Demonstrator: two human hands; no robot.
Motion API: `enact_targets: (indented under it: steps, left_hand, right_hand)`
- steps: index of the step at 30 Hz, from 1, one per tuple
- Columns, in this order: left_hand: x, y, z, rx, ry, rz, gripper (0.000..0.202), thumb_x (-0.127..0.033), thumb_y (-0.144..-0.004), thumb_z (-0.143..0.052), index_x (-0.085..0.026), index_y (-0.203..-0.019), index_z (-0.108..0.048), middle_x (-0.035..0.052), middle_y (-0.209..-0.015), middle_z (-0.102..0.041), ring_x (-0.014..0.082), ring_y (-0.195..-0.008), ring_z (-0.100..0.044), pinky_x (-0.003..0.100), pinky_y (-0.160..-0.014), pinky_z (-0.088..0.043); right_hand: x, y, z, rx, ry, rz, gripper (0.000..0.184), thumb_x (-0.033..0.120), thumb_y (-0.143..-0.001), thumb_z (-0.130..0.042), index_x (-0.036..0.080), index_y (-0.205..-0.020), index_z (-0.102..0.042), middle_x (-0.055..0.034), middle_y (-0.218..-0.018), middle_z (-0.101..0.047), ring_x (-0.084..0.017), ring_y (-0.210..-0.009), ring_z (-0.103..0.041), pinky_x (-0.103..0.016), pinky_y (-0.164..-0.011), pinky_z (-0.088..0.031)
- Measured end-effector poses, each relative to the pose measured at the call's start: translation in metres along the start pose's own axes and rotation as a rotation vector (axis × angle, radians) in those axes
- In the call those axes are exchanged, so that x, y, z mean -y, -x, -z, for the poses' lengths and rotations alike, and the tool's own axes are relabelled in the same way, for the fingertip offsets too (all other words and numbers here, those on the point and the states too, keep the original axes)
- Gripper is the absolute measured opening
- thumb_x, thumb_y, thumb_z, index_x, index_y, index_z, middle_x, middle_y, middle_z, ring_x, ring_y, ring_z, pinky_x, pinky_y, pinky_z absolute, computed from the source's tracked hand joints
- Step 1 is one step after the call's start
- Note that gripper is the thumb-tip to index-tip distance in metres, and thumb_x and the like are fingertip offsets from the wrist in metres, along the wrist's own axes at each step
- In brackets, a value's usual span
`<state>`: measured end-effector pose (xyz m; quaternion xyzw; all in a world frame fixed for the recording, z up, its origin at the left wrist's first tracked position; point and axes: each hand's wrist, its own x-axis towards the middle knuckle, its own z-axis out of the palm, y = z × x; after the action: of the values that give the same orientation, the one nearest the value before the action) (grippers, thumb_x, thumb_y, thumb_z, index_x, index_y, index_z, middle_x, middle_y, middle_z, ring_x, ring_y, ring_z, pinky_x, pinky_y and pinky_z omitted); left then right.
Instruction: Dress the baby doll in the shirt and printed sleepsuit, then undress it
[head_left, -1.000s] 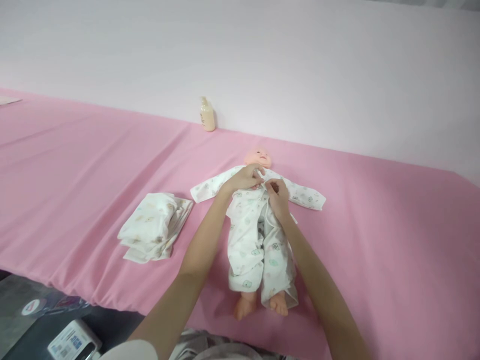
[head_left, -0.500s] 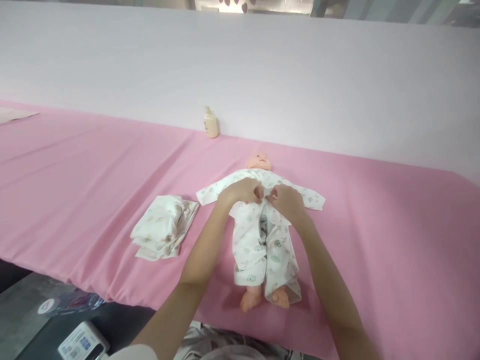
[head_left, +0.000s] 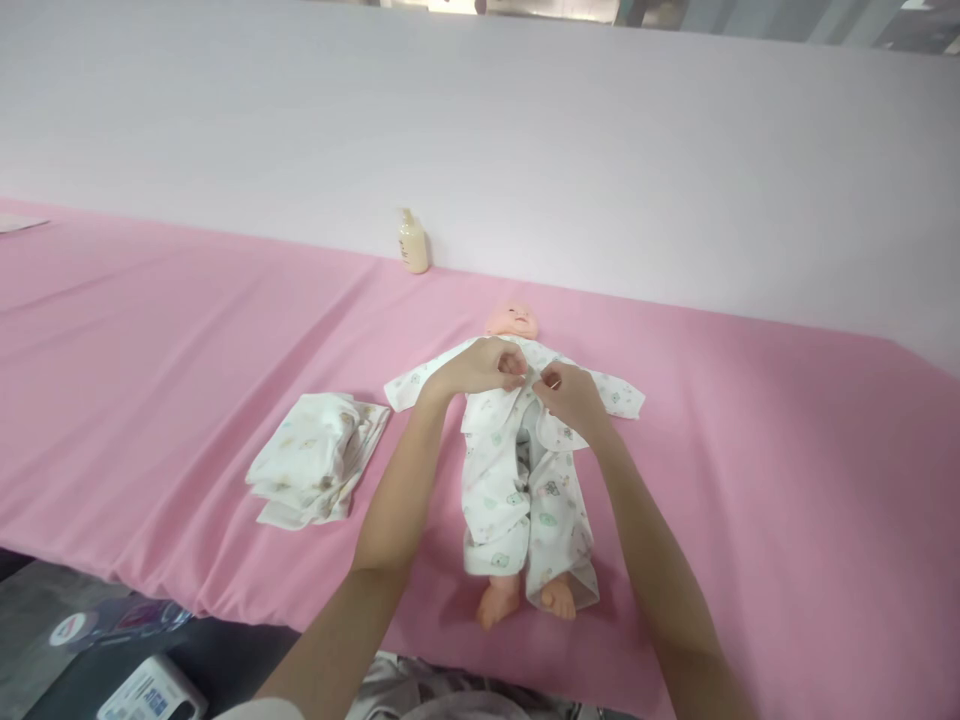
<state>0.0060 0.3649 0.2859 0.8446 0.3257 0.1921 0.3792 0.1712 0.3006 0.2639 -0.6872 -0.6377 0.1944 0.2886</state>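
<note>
A baby doll (head_left: 514, 319) lies on its back, head toward the wall and feet toward me. It wears a white printed baby shirt (head_left: 489, 409) with the sleeves spread wide and matching trousers (head_left: 495, 500); both bare feet stick out. Over the chest, my left hand (head_left: 487, 366) is closed in a pinch at one front edge of the shirt. My right hand (head_left: 571, 394) pinches the other front edge, a short gap away. The shirt front parts below the hands. Fine detail between the fingertips is too small to make out.
Folded white printed cloth (head_left: 311, 455) lies left of the doll on the pink sheet (head_left: 750, 480). A cream pump bottle (head_left: 413, 243) stands against the white wall (head_left: 600, 160). Below the table's front edge are a clear plastic bottle (head_left: 120, 622) and a white labelled device (head_left: 152, 692).
Both hands have risen slightly toward the doll's neck, the left one more. The shirt front gapes a little more below them. The whole view has shifted slightly.
</note>
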Motion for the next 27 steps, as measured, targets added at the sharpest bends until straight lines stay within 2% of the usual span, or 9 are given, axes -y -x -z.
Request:
enact_targets:
  steps: [4,7,11,15,18,23,27]
  left_hand:
    - [-0.001,-0.001,-0.002,-0.014,0.065,-0.015,0.013,-0.020,-0.071,-0.057,-0.017,-0.083,-0.053,-0.0003,-0.072,-0.063,0.0126,-0.069,-0.061,0.023,-0.061,-0.046]
    - [0.001,-0.003,-0.003,0.021,0.080,-0.048,0.010,-0.019,-0.072,-0.056,-0.017,-0.080,-0.051,-0.0008,-0.068,-0.062,0.0128,-0.067,-0.060,0.023,-0.060,-0.046]
    - [0.004,-0.004,-0.004,0.067,0.123,-0.052,0.009,-0.017,-0.072,-0.054,-0.017,-0.080,-0.051,-0.0002,-0.071,-0.061,0.0135,-0.068,-0.062,0.024,-0.061,-0.048]
    - [0.007,-0.005,-0.004,0.083,0.159,-0.028,0.008,-0.017,-0.072,-0.054,-0.017,-0.080,-0.050,0.0010,-0.079,-0.061,0.0140,-0.071,-0.064,0.025,-0.062,-0.049]
    - [0.008,-0.005,-0.004,0.077,0.146,-0.025,0.009,-0.017,-0.071,-0.055,-0.017,-0.076,-0.048,0.0002,-0.077,-0.061,0.0141,-0.070,-0.063,0.025,-0.062,-0.048]
    - [0.008,-0.005,-0.003,0.084,0.133,-0.033,0.011,-0.016,-0.068,-0.057,-0.017,-0.072,-0.048,-0.0013,-0.072,-0.060,0.0140,-0.070,-0.062,0.023,-0.060,-0.047]
    - [0.012,-0.007,-0.005,0.099,0.280,0.029,0.016,-0.014,-0.067,-0.060,-0.017,-0.076,-0.047,-0.0008,-0.073,-0.061,0.0143,-0.070,-0.064,0.026,-0.064,-0.051]
  right_hand:
    - [0.000,-0.001,0.005,0.117,-0.437,-0.058,0.012,0.026,-0.076,-0.052,0.015,-0.073,-0.057,0.0000,-0.063,-0.059,-0.011,-0.054,-0.057,-0.023,-0.052,-0.049]
    - [-0.002,-0.002,0.004,0.157,-0.559,-0.062,0.013,0.025,-0.076,-0.055,0.014,-0.074,-0.060,-0.0020,-0.066,-0.061,-0.012,-0.058,-0.059,-0.025,-0.054,-0.053]
    - [-0.001,-0.002,0.004,0.158,-0.552,-0.042,0.011,0.019,-0.074,-0.057,0.012,-0.079,-0.064,-0.0030,-0.072,-0.063,-0.011,-0.059,-0.059,-0.024,-0.054,-0.055]
    - [-0.001,-0.002,0.005,0.152,-0.511,-0.035,0.018,0.013,-0.074,-0.054,0.012,-0.085,-0.068,-0.0030,-0.073,-0.064,-0.011,-0.061,-0.060,-0.023,-0.055,-0.056]
    - [-0.003,-0.003,0.003,0.155,-0.478,-0.005,0.024,0.010,-0.073,-0.050,0.014,-0.086,-0.070,-0.0024,-0.071,-0.066,-0.012,-0.064,-0.061,-0.023,-0.055,-0.055]
    - [-0.006,-0.003,0.001,0.139,-0.436,0.019,0.020,0.014,-0.071,-0.055,0.016,-0.083,-0.071,-0.0024,-0.075,-0.069,-0.013,-0.065,-0.063,-0.022,-0.055,-0.053]
    - [-0.003,-0.002,-0.003,0.062,-0.325,0.000,0.014,0.017,-0.070,-0.060,0.017,-0.079,-0.070,-0.0020,-0.075,-0.070,-0.013,-0.058,-0.063,-0.024,-0.056,-0.051]
